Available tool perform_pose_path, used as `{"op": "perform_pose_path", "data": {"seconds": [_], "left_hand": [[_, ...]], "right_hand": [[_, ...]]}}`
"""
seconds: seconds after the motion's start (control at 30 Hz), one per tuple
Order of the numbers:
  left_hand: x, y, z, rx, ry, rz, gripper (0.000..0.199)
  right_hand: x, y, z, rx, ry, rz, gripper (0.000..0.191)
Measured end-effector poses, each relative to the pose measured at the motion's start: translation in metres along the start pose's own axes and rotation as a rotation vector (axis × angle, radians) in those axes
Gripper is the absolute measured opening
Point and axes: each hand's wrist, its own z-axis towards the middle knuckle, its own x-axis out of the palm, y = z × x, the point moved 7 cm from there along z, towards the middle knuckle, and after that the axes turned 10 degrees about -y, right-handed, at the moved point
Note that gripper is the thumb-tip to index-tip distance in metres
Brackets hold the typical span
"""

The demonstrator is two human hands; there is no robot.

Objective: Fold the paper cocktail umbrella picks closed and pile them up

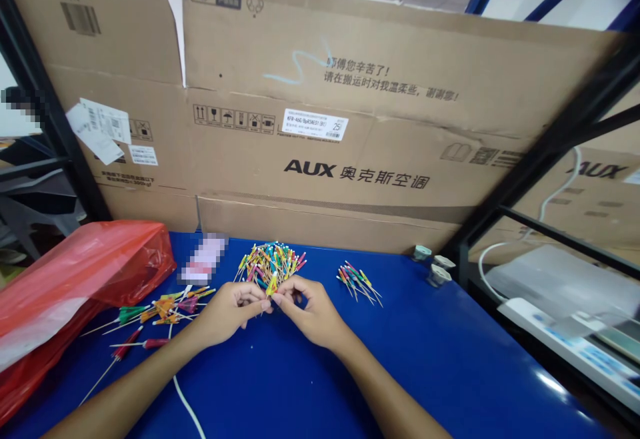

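My left hand (230,313) and my right hand (311,312) meet at the middle of a blue table, their fingertips pinching a small yellow paper-topped pick (272,285). Just behind my fingers lies a dense heap of multicoloured paper-topped cocktail picks (270,265). A smaller bunch of similar picks (358,284) sits to the right of my right hand. Left of my left hand, looser picks with red, green and orange paper tops (163,311) lie scattered, some with long thin sticks.
A red plastic bag (75,285) lies at the table's left side. A white cable (186,407) crosses the blue table (415,352) near the front. Small metal cups (436,267) stand at the back right. Large cardboard boxes (320,125) stand behind the table, and a pixelated pink object (203,259) lies at the back.
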Motion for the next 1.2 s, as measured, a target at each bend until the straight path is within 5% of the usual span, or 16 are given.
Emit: {"op": "perform_pose_path", "data": {"seconds": [0.63,1.2], "left_hand": [[0.001,-0.002,-0.002,-0.01,0.013,0.017,0.035],[-0.006,-0.003,0.003,-0.018,-0.101,-0.099,0.037]], "right_hand": [[-0.003,0.004,0.001,-0.07,-0.052,-0.061,0.013],[-0.001,0.012,-0.002,-0.074,-0.145,0.024,0.018]]}}
